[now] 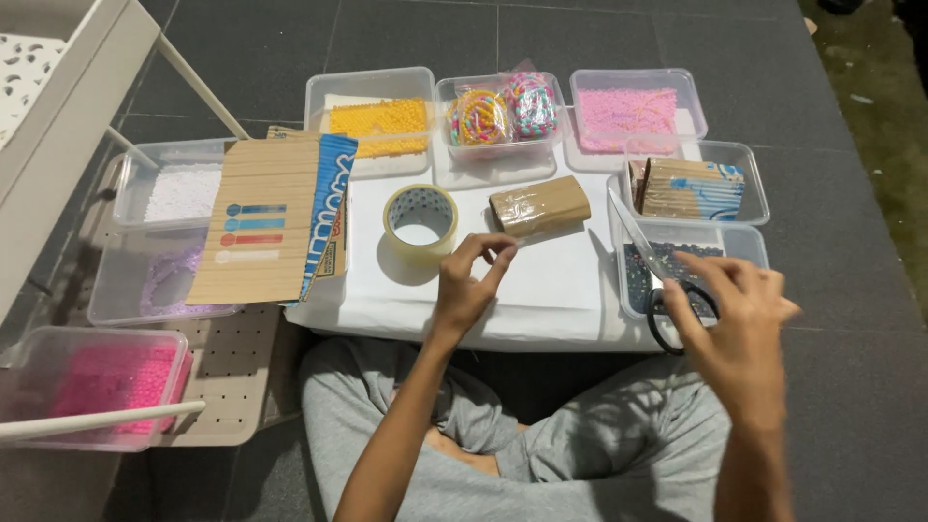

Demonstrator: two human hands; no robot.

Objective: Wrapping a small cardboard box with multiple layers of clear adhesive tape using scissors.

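- I see my left hand [471,280] pinching a clear tape strip, just below the taped cardboard block [539,206].
- My right hand [737,324] grips scissors [667,290], blades up, over the dark-bead tub [749,242].
- Tape roll [420,218] sits left of the block.

Home craft corner, tiled floor [416,39], bead tubs [633,101], tape roll [420,217]

I take the tape roll [420,218] as my landmark; it lies on the white board [556,280]. Just right of it lies the wrapped block [539,207]. Left of it the cardboard sheet [259,224] lies over two tubs. Behind it three tubs [369,87] stand in a row. Before it and slightly right my left hand [469,285] hovers. Well right of it my right hand [737,324] holds scissors [657,280] over a tub [749,242].
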